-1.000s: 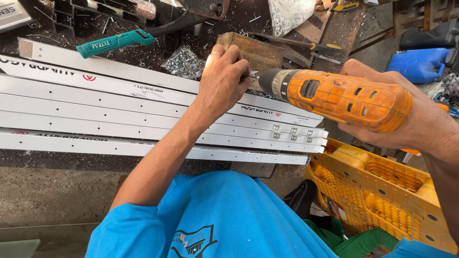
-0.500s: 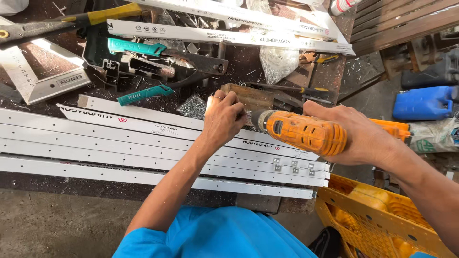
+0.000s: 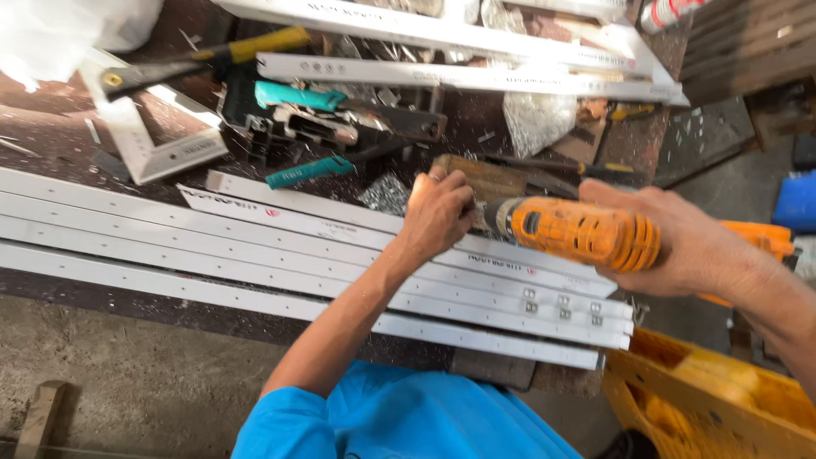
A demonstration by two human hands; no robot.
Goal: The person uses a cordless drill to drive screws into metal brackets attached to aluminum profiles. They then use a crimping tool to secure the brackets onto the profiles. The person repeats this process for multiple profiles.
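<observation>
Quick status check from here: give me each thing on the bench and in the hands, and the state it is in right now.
Right hand: wrapped around the orange drill, held level.
Left hand: at the drill's nose, resting on the white strips.
White strips: flat, side by side along the bench edge.
Wooden block: lying behind the left hand.
Teal-handled tool: lying loose.
Metal square: flat on the bench.
Yellow crate: on the floor, right.

Worker wears a bright blue short-sleeved shirt (image 3: 399,421), plain weave, no print visible from this angle. The sleeve on the left arm ends above the elbow, hem slightly rumpled. Both forearms are bare; no gloves, no watch, no wristband seen. The left hand (image 3: 438,212) and right hand (image 3: 693,242) carry no rings that can be made out; fingers partly blurred.
</observation>
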